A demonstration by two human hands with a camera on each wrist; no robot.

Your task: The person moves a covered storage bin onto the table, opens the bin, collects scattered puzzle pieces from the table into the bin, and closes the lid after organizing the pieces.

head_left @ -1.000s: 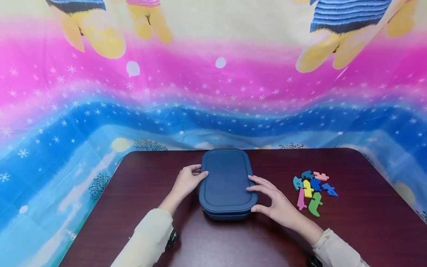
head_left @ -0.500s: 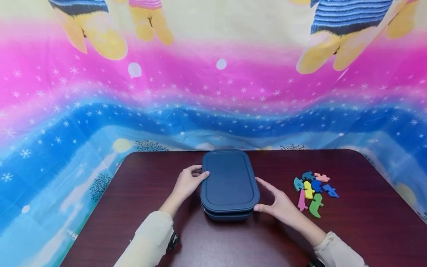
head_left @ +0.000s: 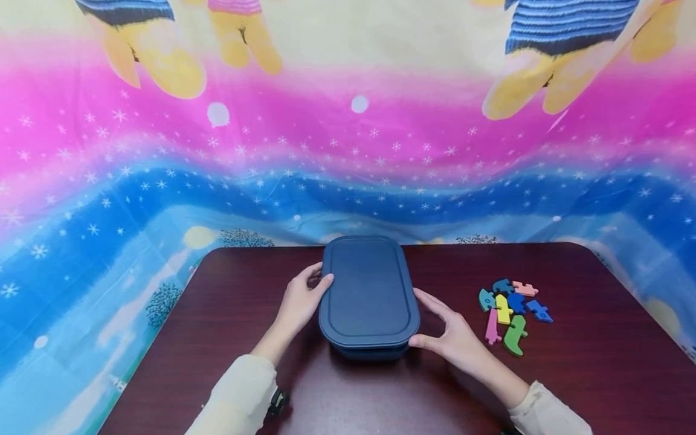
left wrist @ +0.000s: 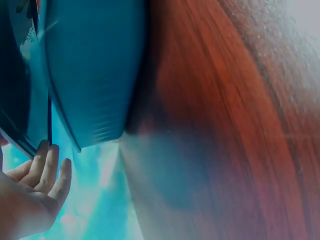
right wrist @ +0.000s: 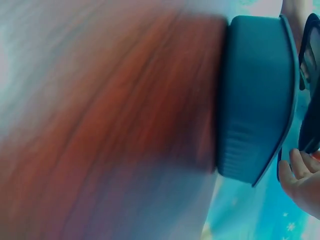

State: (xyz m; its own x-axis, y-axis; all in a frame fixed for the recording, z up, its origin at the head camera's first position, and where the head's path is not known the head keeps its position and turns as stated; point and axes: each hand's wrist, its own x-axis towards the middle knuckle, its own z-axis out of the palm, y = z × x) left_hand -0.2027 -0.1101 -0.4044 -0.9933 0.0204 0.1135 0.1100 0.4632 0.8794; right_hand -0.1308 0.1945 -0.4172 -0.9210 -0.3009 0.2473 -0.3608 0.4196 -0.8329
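A dark blue rectangular lid (head_left: 370, 290) with rounded corners is raised off its matching box (head_left: 370, 352). Both wrist views show a gap between the lid and the rim of the box (left wrist: 95, 75). My left hand (head_left: 300, 299) grips the lid's left edge, thumb on top and fingers beneath. On the opposite edge my right hand (head_left: 454, 332) holds the lid between its thumb near the front corner and its fingers farther back. From the head view the lid hides the inside of the box.
Several colourful foam puzzle pieces (head_left: 508, 311) lie in a loose cluster to the right of the box, beyond my right hand. A patterned cloth (head_left: 348, 151) hangs behind the dark reddish wooden table (head_left: 348, 399).
The lid has come up off the box, first at its front, and shifted slightly left. My right fingers have moved from the lid's top to its edge. The puzzle pieces stay put.
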